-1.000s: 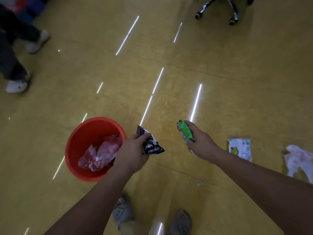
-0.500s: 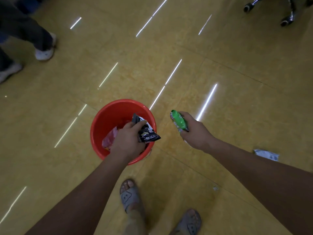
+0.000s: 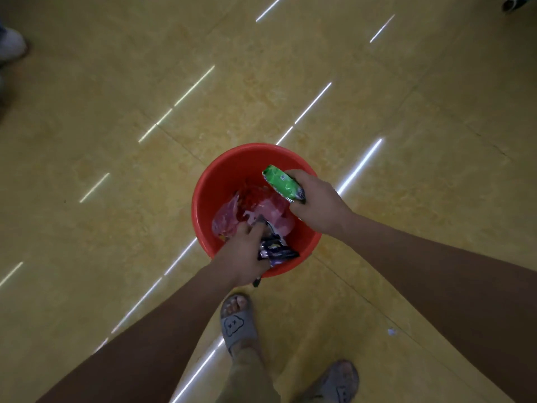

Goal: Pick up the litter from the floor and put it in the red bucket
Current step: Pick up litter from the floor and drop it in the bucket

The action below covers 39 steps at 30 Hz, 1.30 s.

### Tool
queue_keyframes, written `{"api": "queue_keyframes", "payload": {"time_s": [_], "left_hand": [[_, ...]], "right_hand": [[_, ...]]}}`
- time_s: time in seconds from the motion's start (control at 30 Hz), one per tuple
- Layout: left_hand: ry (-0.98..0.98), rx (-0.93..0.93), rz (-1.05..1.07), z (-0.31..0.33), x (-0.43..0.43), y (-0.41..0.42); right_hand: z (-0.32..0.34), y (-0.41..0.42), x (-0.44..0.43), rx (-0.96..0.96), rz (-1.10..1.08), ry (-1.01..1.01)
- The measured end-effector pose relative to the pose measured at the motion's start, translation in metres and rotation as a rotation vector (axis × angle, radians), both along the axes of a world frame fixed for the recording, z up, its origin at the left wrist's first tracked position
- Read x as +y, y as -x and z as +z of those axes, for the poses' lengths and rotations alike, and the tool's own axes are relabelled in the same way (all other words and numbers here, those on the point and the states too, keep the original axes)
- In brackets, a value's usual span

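Observation:
The red bucket (image 3: 220,178) stands on the yellow floor right in front of me, with pink plastic litter (image 3: 270,210) inside it. My left hand (image 3: 242,254) reaches over the bucket's near rim and grips a black snack wrapper (image 3: 276,250) that hangs inside the bucket. My right hand (image 3: 318,205) is above the bucket's right side and holds a green wrapper (image 3: 280,183) over the opening.
My two feet in grey slippers (image 3: 236,324) stand just behind the bucket. A small scrap (image 3: 391,332) lies on the floor at the right. Another person's white shoe (image 3: 10,43) shows at the far left edge, and a chair wheel (image 3: 511,2) at the top right.
Both hands have moved over the bucket. The left hand has dropped inside the rim with the black wrapper; the right hand has carried the green wrapper from beside the bucket to above it.

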<state>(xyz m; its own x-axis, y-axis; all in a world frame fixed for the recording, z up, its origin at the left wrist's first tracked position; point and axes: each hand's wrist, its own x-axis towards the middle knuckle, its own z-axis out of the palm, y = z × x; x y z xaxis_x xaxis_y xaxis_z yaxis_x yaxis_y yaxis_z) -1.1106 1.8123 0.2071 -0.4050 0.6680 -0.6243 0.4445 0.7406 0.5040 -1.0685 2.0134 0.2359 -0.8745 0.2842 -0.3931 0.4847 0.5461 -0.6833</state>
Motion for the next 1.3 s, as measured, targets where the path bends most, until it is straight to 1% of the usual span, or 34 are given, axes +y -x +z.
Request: {"api": "queue_keyframes", "payload": {"time_s": [0.07, 0.17, 0.23, 0.27, 0.33, 0.4, 0.47, 0.57, 0.67, 0.73, 0.8, 0.9, 0.93, 1.0, 1.07, 1.13, 1.2, 1.3], "left_hand": [[0.038, 0.003, -0.074, -0.020, -0.001, -0.005], [0.111, 0.169, -0.206, -0.036, -0.001, -0.014], [0.101, 0.296, -0.219, -0.041, 0.000, -0.017], [0.089, 0.310, -0.207, -0.043, 0.001, -0.018], [0.066, 0.223, -0.172, -0.055, 0.001, -0.018], [0.092, 0.040, -0.112, -0.068, 0.001, -0.014], [0.167, -0.108, -0.091, -0.080, 0.005, -0.012], [0.334, -0.190, -0.189, -0.108, 0.013, -0.014], [0.444, -0.185, -0.236, -0.141, 0.017, -0.021], [0.460, -0.109, -0.227, -0.154, 0.019, -0.024], [0.466, -0.025, -0.239, -0.165, 0.022, -0.024], [0.437, 0.044, -0.190, -0.187, 0.023, -0.020], [0.419, 0.053, -0.154, -0.193, 0.023, -0.018], [0.378, 0.043, -0.055, -0.197, 0.026, -0.008], [0.376, 0.037, -0.035, -0.197, 0.029, 0.001], [0.381, 0.058, -0.075, -0.192, 0.032, 0.004], [0.388, 0.101, -0.102, -0.183, 0.032, 0.003], [0.357, 0.120, -0.077, -0.157, 0.036, -0.001]], "right_hand": [[-0.018, 0.016, -0.006, -0.027, 0.052, -0.046], [-0.045, 0.034, -0.012, -0.069, 0.111, -0.102], [-0.061, 0.043, -0.015, -0.081, 0.150, -0.132], [-0.067, 0.047, -0.017, -0.087, 0.174, -0.139], [-0.079, 0.054, -0.021, -0.104, 0.226, -0.159], [-0.093, 0.058, -0.024, -0.125, 0.270, -0.194], [-0.110, 0.062, -0.028, -0.134, 0.296, -0.211], [-0.138, 0.069, -0.033, -0.163, 0.285, -0.265], [-0.159, 0.071, -0.037, -0.207, 0.310, -0.348], [-0.171, 0.066, -0.038, -0.214, 0.374, -0.384], [-0.185, 0.059, -0.038, -0.227, 0.458, -0.463], [-0.207, 0.048, -0.034, -0.416, 0.648, -0.654], [-0.212, 0.044, -0.032, -0.482, 0.663, -0.652], [-0.220, 0.039, -0.028, -0.589, 0.637, -0.543], [-0.219, 0.040, -0.025, -0.646, 0.575, -0.445], [-0.210, 0.041, -0.022, -0.624, 0.506, -0.457], [-0.195, 0.040, -0.018, -0.541, 0.457, -0.471], [-0.173, 0.037, -0.010, -0.423, 0.462, -0.444]]}}
